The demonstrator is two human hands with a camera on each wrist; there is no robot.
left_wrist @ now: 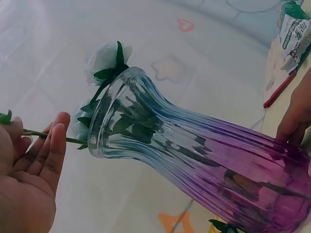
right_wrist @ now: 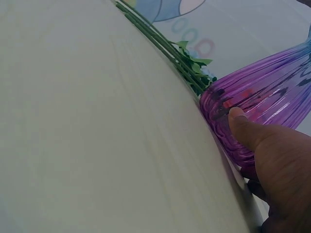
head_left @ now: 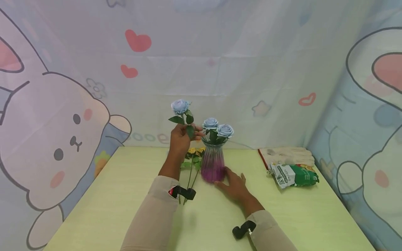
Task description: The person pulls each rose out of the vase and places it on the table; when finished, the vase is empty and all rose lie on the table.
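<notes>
My left hand [head_left: 183, 135] is raised left of the vase's mouth and pinches the stem of a blue rose [head_left: 180, 106], whose bloom stands above the hand. In the left wrist view the thin green stem [left_wrist: 41, 134] runs behind the fingers of that hand [left_wrist: 41, 150]. A ribbed glass vase [head_left: 213, 162], clear at the top and purple below, stands on the table with two blue roses [head_left: 218, 127] in it. My right hand [head_left: 232, 183] lies on the table against the vase's base, thumb [right_wrist: 238, 119] pressing the purple glass [right_wrist: 262, 102].
Yellow flowers [head_left: 194, 152] with long green stems [right_wrist: 160, 41] lie on the pale green table [head_left: 125, 195] left of the vase. A green and white snack bag [head_left: 295, 175] and a light cloth [head_left: 287, 153] sit at the back right. A cartoon-print curtain surrounds the table.
</notes>
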